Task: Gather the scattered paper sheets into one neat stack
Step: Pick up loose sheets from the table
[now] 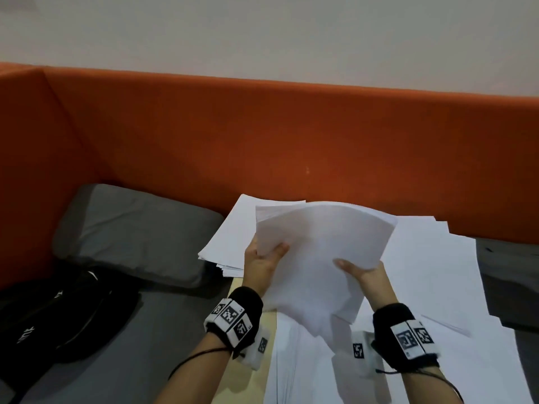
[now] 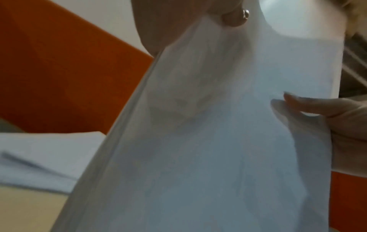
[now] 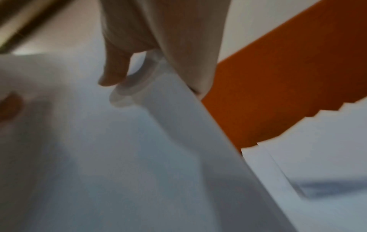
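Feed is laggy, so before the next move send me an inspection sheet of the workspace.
Surface: pale wooden table, mostly under paper.
Job's things: bundle of sheets held up, curved; loose sheets spread at right; stack behind left.
Clutter: grey cushion, black bag.
Hands: left hand and right hand both grip the bundle.
Cables: thin black cord at the left wristband, another at the right.
Surroundings: orange partition, pale wall.

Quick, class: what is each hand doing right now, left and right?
Left hand: grips the left edge of the curved bundle of white paper sheets, thumb on top.
Right hand: grips the same bundle's right side, thumb on top.
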Demonstrator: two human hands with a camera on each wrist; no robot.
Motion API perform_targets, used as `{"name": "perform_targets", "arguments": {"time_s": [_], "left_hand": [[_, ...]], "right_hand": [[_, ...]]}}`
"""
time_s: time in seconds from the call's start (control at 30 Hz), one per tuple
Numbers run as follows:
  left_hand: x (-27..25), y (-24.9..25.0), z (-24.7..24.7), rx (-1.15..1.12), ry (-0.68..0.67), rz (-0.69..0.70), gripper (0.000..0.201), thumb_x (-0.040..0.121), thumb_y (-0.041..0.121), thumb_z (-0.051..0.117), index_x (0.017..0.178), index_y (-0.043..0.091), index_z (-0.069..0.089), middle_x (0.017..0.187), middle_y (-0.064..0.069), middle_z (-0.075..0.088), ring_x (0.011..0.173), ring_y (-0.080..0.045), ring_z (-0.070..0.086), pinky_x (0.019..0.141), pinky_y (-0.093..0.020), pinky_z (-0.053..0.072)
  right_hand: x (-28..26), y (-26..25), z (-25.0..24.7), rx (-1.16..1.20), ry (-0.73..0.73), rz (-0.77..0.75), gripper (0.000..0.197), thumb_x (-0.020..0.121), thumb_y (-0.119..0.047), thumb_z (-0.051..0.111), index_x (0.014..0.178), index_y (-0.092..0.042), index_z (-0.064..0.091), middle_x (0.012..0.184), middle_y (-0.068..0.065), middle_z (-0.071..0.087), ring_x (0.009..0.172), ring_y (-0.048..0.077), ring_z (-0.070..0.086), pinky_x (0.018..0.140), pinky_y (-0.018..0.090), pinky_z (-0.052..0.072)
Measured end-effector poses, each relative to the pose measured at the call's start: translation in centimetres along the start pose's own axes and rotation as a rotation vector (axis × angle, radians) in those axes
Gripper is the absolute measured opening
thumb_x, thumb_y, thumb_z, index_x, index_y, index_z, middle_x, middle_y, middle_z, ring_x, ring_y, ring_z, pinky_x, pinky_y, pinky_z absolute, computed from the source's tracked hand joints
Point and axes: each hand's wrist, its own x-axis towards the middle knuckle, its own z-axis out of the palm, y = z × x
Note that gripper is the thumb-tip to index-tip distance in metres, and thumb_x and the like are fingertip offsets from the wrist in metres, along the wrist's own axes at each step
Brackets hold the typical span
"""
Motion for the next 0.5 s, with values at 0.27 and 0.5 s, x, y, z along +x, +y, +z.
{"name": "perform_targets", "arguments": {"time_s": [0.27,0.5], "left_hand": [[1.1,2.0,0.6,-0.049,-0.021,0.015,0.018,0.08,-0.002,0.066,0.084,0.016,0.063,0.064,0.014,0.07,0.061,0.002,0.065,0.058,-0.015,0.051],[-1.4,-6.4,-0.8,0.079,-0.091,-0.321,0.022,0.085,0.003,0.063,0.106,0.01,0.061,0.1,-0.002,0.07,0.095,-0.022,0.065,0.079,-0.025,0.056]], "right_hand": [[0.5,-1.7,-1.0,0.057,0.056,-0.079,0.019,0.073,-0.001,0.073,0.081,-0.017,0.066,0.066,-0.011,0.072,0.061,-0.001,0.066,0.056,0.013,0.052],[-0.3,7.4,-1.4,-0.152,0.03,0.304,0.033,0.084,-0.004,0.065,0.116,-0.002,0.057,0.113,0.013,0.061,0.095,0.022,0.056,0.081,0.033,0.051]]}}
